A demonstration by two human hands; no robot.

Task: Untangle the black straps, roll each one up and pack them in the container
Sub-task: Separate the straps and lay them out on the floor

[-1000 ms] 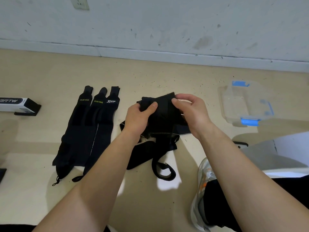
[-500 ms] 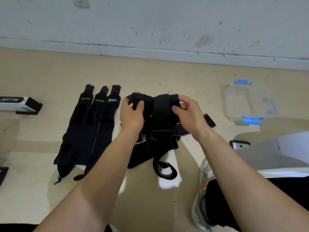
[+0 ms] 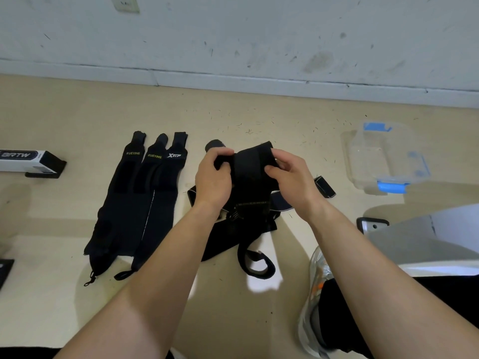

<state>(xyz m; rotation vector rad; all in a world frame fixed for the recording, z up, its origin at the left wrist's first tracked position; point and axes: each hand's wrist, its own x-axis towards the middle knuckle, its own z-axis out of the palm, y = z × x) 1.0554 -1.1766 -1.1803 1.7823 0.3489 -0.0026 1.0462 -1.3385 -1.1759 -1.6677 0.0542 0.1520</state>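
A tangled bundle of black straps (image 3: 250,203) is held up over the beige floor in the middle of the view. My left hand (image 3: 213,177) grips its upper left part and my right hand (image 3: 290,176) pinches the upper right edge of a wide band. Loose ends and a loop (image 3: 259,265) hang down to the floor. Three black straps (image 3: 140,200) lie flat side by side to the left. The clear plastic container (image 3: 383,156) with blue latches stands at the right, apart from both hands.
A white and black box (image 3: 28,161) lies at the far left. A grey-white panel (image 3: 425,239) and a shoe (image 3: 317,294) are at the lower right. The wall's skirting (image 3: 233,81) runs along the back.
Both hands have shifted along the bundle, drawing the wide band further over. A strap end now sticks out on the floor to the right of my right hand.
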